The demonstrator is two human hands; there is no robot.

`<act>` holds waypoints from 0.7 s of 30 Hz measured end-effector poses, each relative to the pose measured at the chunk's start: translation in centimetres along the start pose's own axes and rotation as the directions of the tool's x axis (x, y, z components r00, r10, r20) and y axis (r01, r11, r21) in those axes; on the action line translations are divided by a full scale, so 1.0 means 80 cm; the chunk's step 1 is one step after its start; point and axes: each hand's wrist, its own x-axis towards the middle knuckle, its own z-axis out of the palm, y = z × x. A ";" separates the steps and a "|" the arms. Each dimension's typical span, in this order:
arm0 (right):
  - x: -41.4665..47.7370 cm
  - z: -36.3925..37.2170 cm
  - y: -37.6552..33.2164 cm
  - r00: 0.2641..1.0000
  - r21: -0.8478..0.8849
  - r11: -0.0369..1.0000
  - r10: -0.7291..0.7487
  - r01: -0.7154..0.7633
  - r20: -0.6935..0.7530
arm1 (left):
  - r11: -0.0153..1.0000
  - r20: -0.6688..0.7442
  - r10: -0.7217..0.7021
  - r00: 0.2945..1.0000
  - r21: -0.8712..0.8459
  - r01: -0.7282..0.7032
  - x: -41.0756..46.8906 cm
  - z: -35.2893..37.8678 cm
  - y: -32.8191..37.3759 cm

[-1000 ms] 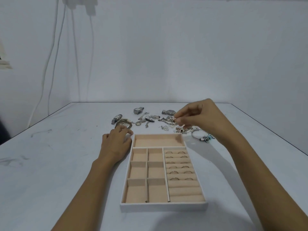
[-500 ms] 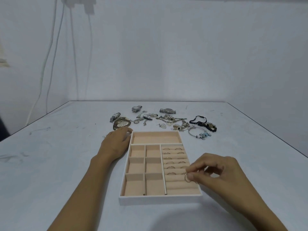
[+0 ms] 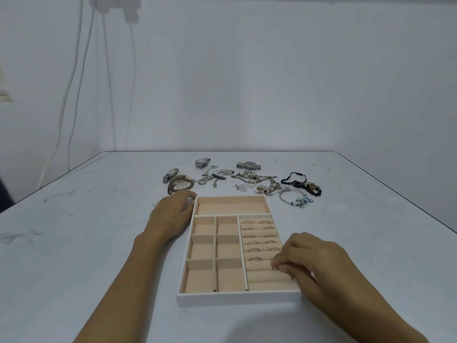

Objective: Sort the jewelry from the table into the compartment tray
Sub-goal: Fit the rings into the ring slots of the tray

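Peach velvet rolls (image 3: 267, 274) are touched by the right hand (image 3: 311, 263). Its curled fingertips (image 3: 278, 266) are pinched together at a slot, and whether anything is held between them cannot be told. Thin metal rings (image 3: 253, 258) are seated in the slots further back. The left hand (image 3: 170, 214) is laid loosely spread on the white table (image 3: 74, 243), beside the far left corner of the white-walled tray (image 3: 237, 299). Beyond the tray, tangled chains (image 3: 249, 178), watches (image 3: 248, 165) and a beaded bracelet (image 3: 296, 198) are scattered.
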 end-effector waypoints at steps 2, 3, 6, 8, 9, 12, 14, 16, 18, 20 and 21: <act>0.001 0.001 -0.001 1.000 -0.040 0.999 -0.004 0.005 0.005 | 1.000 -0.003 0.004 1.000 0.002 -0.004 0.000 0.000 0.000; 0.002 0.001 -0.003 1.000 -0.060 0.998 -0.003 0.003 0.012 | 1.000 -0.006 0.007 1.000 0.002 -0.007 0.000 0.000 0.000; 0.006 -0.002 -0.009 0.999 -0.113 0.993 0.022 -0.016 0.047 | 1.000 -0.005 0.013 1.000 0.001 -0.013 0.001 0.001 -0.001; 0.008 -0.001 -0.008 0.994 -0.112 0.993 0.058 -0.048 0.087 | 1.000 0.003 0.013 1.000 0.003 -0.013 0.001 0.001 -0.002; 0.010 0.000 -0.008 0.991 -0.112 0.992 0.077 -0.064 0.110 | 1.000 0.004 0.016 1.000 0.002 -0.016 0.001 0.001 -0.003; 0.015 -0.003 -0.009 0.973 -0.103 0.987 0.137 -0.120 0.185 | 1.000 0.005 0.021 1.000 -0.012 -0.021 0.000 0.001 -0.004; 0.018 -0.008 -0.009 0.961 -0.088 0.988 0.146 -0.129 0.234 | 1.000 0.004 0.020 1.000 -0.013 -0.020 0.000 0.001 -0.004; 0.022 -0.018 -0.011 0.944 -0.057 0.987 0.161 -0.150 0.289 | 1.000 0.004 0.020 1.000 -0.008 -0.020 -0.001 0.001 -0.003; 0.025 -0.029 -0.011 0.925 0.054 0.974 0.189 -0.218 0.331 | 1.000 0.007 0.020 1.000 -0.004 -0.020 0.000 0.001 -0.003; 0.029 -0.041 -0.007 0.900 0.247 0.916 0.207 -0.316 0.383 | 1.000 0.012 0.017 1.000 -0.001 -0.017 0.000 0.000 -0.002; 0.033 -0.046 -0.003 0.890 0.325 0.879 0.204 -0.350 0.407 | 1.000 0.013 0.018 1.000 -0.001 -0.018 0.001 0.000 -0.003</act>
